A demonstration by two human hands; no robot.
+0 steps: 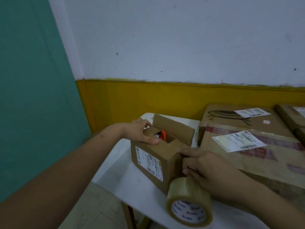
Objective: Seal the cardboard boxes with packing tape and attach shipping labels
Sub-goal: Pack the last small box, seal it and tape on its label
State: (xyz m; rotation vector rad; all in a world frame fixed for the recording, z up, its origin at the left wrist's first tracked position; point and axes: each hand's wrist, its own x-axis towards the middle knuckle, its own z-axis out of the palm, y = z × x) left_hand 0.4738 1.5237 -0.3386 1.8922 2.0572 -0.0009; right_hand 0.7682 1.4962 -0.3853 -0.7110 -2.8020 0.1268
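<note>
A small cardboard box (170, 156) stands on the white table (137, 187), near its left edge. The box top is partly open, the far flap (173, 128) stands up, and something orange (163, 135) shows inside. A shipping label (149, 162) is stuck on the side facing me. My left hand (142, 131) presses the left flap down with fairly straight fingers. My right hand (209, 169) is at the box's right corner, index finger stretched onto the top edge. It holds a roll of clear packing tape (189, 202), which hangs below the hand.
Right of the small box lie large flat cardboard boxes (264, 162), each with a white label (239, 141). One more box (239, 119) lies behind them. A yellow and white wall runs behind the table, a teal wall stands on the left, and tiled floor (99, 209) lies below.
</note>
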